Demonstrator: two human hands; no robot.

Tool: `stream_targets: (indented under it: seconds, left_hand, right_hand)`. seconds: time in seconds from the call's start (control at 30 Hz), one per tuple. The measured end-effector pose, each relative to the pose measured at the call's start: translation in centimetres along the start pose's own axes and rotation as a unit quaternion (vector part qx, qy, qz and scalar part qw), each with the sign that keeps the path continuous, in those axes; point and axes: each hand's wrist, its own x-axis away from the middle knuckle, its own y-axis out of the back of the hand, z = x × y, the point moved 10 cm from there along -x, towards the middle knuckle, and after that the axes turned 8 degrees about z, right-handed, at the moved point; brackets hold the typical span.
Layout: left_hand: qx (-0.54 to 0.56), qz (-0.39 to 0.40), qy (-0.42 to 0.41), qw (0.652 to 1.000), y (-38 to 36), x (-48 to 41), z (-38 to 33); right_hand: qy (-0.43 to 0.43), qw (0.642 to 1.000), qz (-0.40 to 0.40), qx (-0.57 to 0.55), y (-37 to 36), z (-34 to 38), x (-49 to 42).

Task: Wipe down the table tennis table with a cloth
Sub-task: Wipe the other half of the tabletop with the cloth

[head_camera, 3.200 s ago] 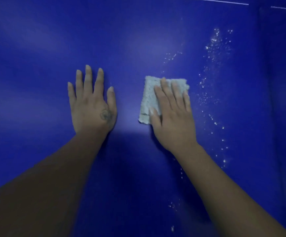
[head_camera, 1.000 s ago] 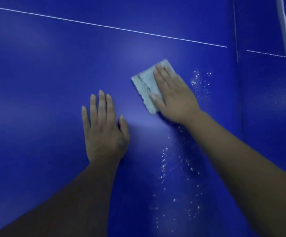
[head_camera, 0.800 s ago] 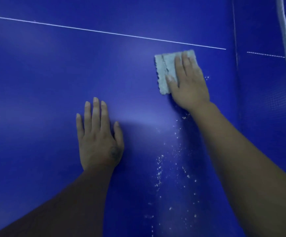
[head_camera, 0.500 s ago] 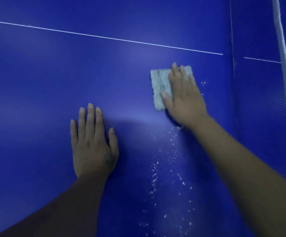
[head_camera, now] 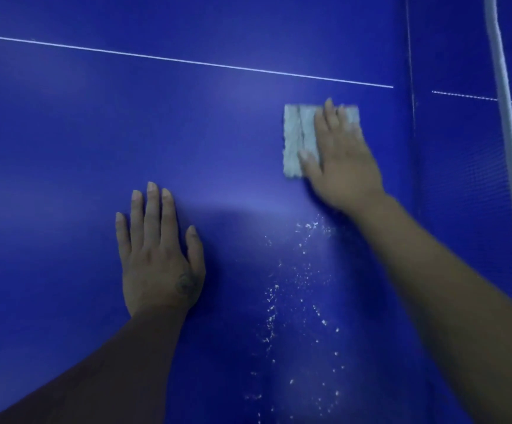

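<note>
A blue table tennis table (head_camera: 65, 148) fills the view. A folded pale grey cloth (head_camera: 299, 139) lies flat on it at the upper right. My right hand (head_camera: 340, 160) presses on the cloth with straight fingers and covers its right half. My left hand (head_camera: 159, 255) rests flat on the table at lower centre, fingers straight, holding nothing. White crumbs (head_camera: 297, 286) lie scattered on the surface below the cloth, between my two arms.
A thin white line (head_camera: 187, 61) crosses the table above both hands. At the right the net (head_camera: 462, 194) stands with its white top band (head_camera: 507, 133) running up and down the frame. Beyond it lies the table's other half.
My right hand slid the cloth up toward the white line, then back down a little, and now keeps it near the net. The crumbs trail below it. My left hand stays flat.
</note>
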Motion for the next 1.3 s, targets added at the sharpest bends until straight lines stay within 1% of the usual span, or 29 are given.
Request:
stream_targets:
  seconds: [0.07, 0.1, 0.17, 0.27, 0.37, 0.43, 0.53, 0.57, 0.63, 0.7, 0.77, 0.8, 0.83, 0.97, 1.03, 1.1, 1.2, 1.27, 1.3]
  left_hand:
    - [-0.001, -0.004, -0.002, 1.0, 0.0, 0.0, 0.0]
    - [-0.001, -0.006, -0.003, 1.0, 0.0, 0.0, 0.0]
    - [0.001, -0.011, -0.004, 1.0, 0.1, 0.1, 0.0]
    - [-0.001, -0.011, -0.003, 1.0, 0.0, 0.0, 0.0]
    - [-0.003, -0.007, -0.002, 1.0, -0.1, 0.0, 0.2]
    - [-0.005, -0.008, -0.004, 1.0, 0.0, -0.1, 0.1]
    - [-0.005, -0.014, -0.003, 1.0, 0.0, 0.0, 0.1]
    - [-0.006, -0.016, -0.003, 1.0, 0.0, 0.0, 0.2]
    - [-0.007, -0.017, -0.005, 1.0, 0.0, 0.0, 0.1]
    - [-0.006, -0.018, -0.007, 1.0, 0.1, 0.0, 0.1]
    - [-0.003, -0.022, -0.007, 1.0, 0.2, 0.0, 0.1]
    - [-0.001, -0.022, -0.006, 1.0, 0.2, 0.1, 0.1]
    - [-0.001, -0.022, -0.005, 1.0, 0.2, 0.0, 0.0]
    - [-0.004, -0.018, -0.005, 1.0, 0.2, 0.1, 0.0]
    - [-0.006, -0.017, -0.004, 1.0, 0.3, 0.1, 0.1]
    - [-0.004, -0.013, -0.007, 1.0, 0.3, 0.0, 0.0]
    - [-0.002, -0.013, -0.004, 1.0, 0.6, 0.0, -0.2]
    - [-0.001, -0.012, -0.007, 1.0, 0.6, 0.1, -0.2]
    - [-0.003, -0.014, -0.006, 1.0, 0.6, 0.1, -0.2]
  right_hand:
    - [-0.048, 0.999, -0.005, -0.025, 1.3, -3.5, -2.9]
    - [-0.076, 0.996, -0.013, -0.044, 1.6, -5.0, -2.8]
    - [-0.124, 0.989, -0.032, -0.073, 1.0, -6.3, 0.1]
    - [-0.168, 0.983, -0.049, -0.06, -1.6, -4.1, 7.7]
    - [-0.144, 0.987, -0.034, -0.056, -4.2, -0.7, 13.0]
    - [-0.145, 0.988, -0.016, -0.054, -4.0, -1.8, 11.8]
    - [-0.211, 0.974, -0.026, -0.08, -2.3, -5.3, 7.9]
    - [-0.224, 0.97, -0.03, -0.088, -2.1, -5.2, 7.6]
    - [-0.203, 0.976, -0.044, -0.068, -2.5, -2.2, 9.3]
    - [-0.137, 0.988, -0.053, -0.053, -4.2, 2.2, 13.4]
    - [-0.082, 0.994, -0.037, -0.056, -5.6, 4.7, 16.4]
    - [-0.073, 0.995, -0.025, -0.056, -5.7, 4.6, 16.4]
    - [-0.075, 0.996, -0.022, -0.051, -5.2, 3.9, 15.3]
    - [-0.149, 0.987, -0.029, -0.061, -1.8, 0.1, 5.7]
    - [-0.134, 0.989, -0.03, -0.055, -0.9, 1.9, 2.8]
    - [-0.066, 0.997, -0.036, -0.024, -1.8, 5.8, 4.3]
    - [0.063, 0.997, -0.033, -0.022, -4.7, 10.3, 12.8]
    - [0.096, 0.995, -0.005, -0.029, -6.0, 10.2, 17.0]
    - [0.098, 0.995, 0.004, -0.025, -6.1, 9.7, 17.0]
